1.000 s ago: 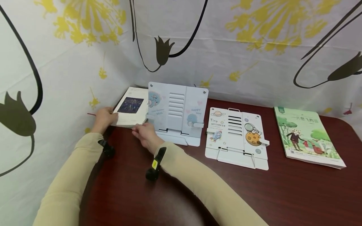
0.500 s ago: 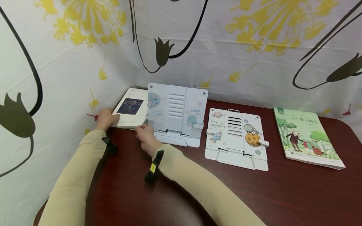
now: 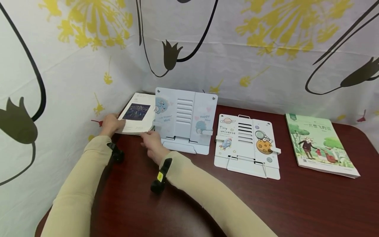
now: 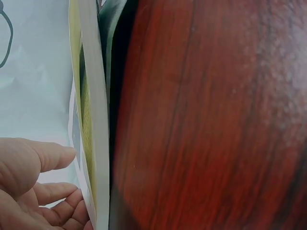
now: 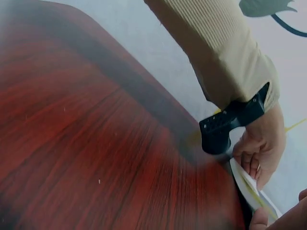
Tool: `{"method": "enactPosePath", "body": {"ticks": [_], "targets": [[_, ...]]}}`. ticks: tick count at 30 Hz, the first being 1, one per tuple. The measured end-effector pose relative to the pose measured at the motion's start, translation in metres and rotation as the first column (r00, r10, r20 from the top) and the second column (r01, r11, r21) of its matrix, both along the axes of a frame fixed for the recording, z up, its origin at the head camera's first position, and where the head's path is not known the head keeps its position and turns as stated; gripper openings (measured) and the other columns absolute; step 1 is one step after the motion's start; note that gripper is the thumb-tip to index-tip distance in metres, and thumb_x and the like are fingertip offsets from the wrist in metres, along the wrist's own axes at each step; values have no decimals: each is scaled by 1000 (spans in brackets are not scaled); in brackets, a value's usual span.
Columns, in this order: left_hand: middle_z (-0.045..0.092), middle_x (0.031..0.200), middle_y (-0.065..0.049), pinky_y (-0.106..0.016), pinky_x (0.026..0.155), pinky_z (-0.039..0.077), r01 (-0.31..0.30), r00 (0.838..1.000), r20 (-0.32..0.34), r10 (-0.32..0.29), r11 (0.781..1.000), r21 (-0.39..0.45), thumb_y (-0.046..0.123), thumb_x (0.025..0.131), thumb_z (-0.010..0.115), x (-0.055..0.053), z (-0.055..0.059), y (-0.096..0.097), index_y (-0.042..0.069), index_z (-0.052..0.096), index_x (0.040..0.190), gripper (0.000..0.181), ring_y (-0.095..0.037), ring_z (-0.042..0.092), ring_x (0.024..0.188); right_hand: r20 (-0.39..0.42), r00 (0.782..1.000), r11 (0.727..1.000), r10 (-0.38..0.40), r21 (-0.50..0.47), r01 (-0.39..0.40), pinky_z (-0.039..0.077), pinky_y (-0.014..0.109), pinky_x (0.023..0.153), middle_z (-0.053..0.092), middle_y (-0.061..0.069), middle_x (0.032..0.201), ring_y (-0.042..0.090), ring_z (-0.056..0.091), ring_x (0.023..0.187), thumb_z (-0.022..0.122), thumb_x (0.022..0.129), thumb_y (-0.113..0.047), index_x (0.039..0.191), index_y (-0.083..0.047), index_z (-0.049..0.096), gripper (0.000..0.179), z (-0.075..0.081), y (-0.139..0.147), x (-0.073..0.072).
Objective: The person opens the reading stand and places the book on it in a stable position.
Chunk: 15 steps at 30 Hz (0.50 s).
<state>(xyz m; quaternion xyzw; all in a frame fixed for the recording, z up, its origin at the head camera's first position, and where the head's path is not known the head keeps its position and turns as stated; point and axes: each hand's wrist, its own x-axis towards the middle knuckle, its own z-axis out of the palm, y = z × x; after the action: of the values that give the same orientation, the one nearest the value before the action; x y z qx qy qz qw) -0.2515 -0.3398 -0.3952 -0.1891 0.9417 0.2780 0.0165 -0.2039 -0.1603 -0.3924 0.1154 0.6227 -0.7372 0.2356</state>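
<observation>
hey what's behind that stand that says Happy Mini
In the head view, the white-covered book runs partly behind the left edge of the Happy Mini stand, and patterned cloth shows above it. Anything else behind the panel is covered.

Can pass freely across front right of table [image 3: 308, 205], and down strip between "Tiny universe" stand [image 3: 248, 151] and green book [image 3: 321, 143]. Blocked left and behind by printed cloth [image 3: 260, 84], right of white book [image 3: 137, 113] by raised "Happy Mini" stand [image 3: 185, 120].
</observation>
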Motion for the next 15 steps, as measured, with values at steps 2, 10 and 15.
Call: {"method": "enactPosePath", "body": {"ticks": [2, 10, 15], "targets": [[40, 135, -36, -51, 103, 35, 0, 1000, 1, 0, 1000, -1, 20, 89, 49, 0, 0, -1, -16, 38, 133, 58, -47, 39, 124, 23, 1000, 999, -11, -49, 12, 51, 33, 84, 54, 14, 117, 29, 58, 103, 53, 93, -5, 132, 7, 46, 41, -1, 1, -2], [42, 133, -36, -51, 99, 39, 9, 1000, 15, -9, 1000, 27, 18, 91, 45, 1, -1, -4, -18, 40, 131, 55, -46, 43, 120, 75, 997, 983, -30, -177, 42, 52, 31, 83, 53, 12, 112, 25, 57, 100, 49, 89, 4, 134, 6, 44, 45, -4, 5, -6], [53, 119, -34, -48, 92, 43, -3, 1000, 18, 3, 1000, -2, 18, 90, 44, 0, -1, -2, -14, 53, 119, 45, -42, 50, 104, 120, 990, 974, -75, -205, 98, 52, 30, 82, 57, 13, 108, 21, 60, 99, 50, 93, 1, 137, 3, 42, 45, -4, 6, -7]]}}
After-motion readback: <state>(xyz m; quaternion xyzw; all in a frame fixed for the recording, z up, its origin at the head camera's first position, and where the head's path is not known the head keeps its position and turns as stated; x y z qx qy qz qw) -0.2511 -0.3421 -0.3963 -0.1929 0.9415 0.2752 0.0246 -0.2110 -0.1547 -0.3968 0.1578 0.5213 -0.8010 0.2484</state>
